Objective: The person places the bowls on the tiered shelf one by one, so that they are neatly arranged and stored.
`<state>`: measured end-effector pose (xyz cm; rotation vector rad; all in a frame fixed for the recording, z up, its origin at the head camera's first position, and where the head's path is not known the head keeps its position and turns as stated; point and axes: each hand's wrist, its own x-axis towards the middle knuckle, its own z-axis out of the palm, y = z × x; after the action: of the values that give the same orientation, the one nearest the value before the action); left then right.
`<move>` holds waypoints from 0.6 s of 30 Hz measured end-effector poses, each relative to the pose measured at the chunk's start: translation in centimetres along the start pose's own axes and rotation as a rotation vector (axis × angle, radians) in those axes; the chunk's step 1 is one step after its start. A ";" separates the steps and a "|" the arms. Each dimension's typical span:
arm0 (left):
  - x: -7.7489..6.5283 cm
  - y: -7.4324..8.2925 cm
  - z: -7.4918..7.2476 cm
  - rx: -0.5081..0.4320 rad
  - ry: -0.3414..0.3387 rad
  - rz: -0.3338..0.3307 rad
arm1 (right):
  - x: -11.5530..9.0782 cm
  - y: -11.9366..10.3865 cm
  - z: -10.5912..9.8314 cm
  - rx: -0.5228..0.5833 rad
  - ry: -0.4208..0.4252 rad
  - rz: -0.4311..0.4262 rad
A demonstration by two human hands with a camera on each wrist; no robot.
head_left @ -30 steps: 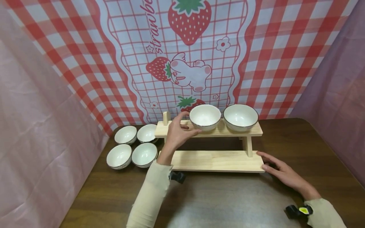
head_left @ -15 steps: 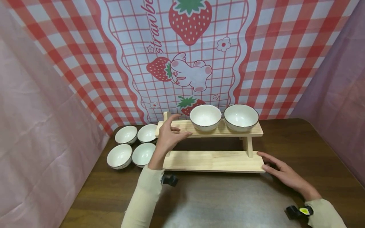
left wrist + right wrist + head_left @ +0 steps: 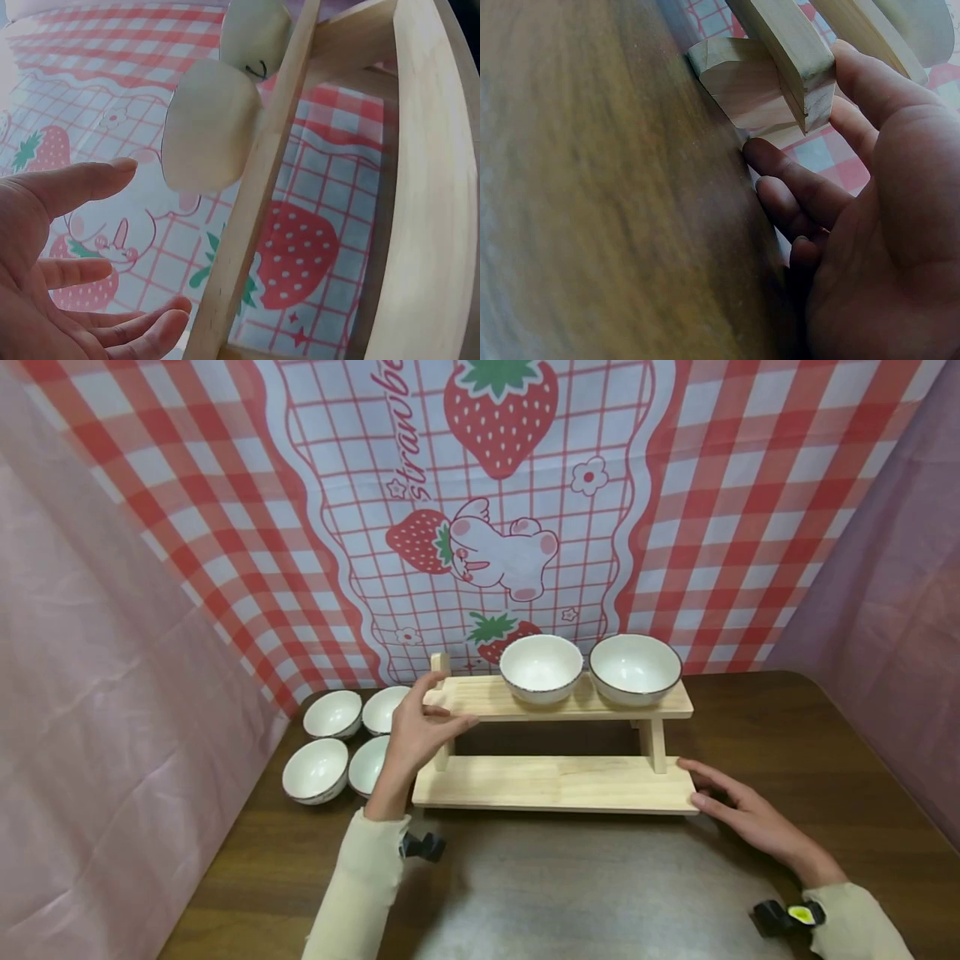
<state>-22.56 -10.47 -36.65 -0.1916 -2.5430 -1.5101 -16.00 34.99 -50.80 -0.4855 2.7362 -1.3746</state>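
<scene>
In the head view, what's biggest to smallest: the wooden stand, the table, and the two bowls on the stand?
1. Table
2. Wooden stand
3. Right bowl
4. Left bowl, only slightly smaller

Six white bowls [image 3: 542, 672] fill the head view: two up on one wooden rack [image 3: 468, 697], four on one table [image 3: 570, 877]. The rack counts two boards [image 3: 555, 783], an upper and a lower. Two hands, one left hand [image 3: 418, 731] and one right hand [image 3: 750, 814], appear with two sleeves [image 3: 352, 885] and two black wrist devices [image 3: 423, 846]. Behind, one checked cloth [image 3: 750, 485] carries three printed strawberries [image 3: 498, 427], two flowers [image 3: 588, 477], two small stars [image 3: 396, 487] and one white animal figure [image 3: 510, 560]. Two drapes [image 3: 112, 693] hang, one per side. The left wrist view shows two of the six bowls.
</scene>
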 end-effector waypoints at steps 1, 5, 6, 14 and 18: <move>-0.1 -0.1 -0.2 0.001 -0.001 -0.011 | 0.0 0.0 0.0 0.000 0.004 -0.002; -0.4 -0.8 -0.9 0.000 0.006 -0.059 | 0.0 0.0 0.0 -0.001 0.003 -0.005; -0.5 -0.9 -1.1 0.005 0.007 -0.065 | 0.1 0.0 0.0 -0.002 0.001 -0.005; -1.0 -1.9 -2.6 0.067 0.022 -0.077 | 0.1 0.1 0.0 -0.004 0.002 -0.007; -1.2 -2.4 -3.2 0.093 0.039 -0.079 | 0.1 0.1 0.0 0.003 0.003 -0.014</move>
<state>-21.59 -14.44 -37.49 -0.0500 -2.6113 -1.4040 -16.12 35.05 -50.90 -0.5037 2.7379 -1.3829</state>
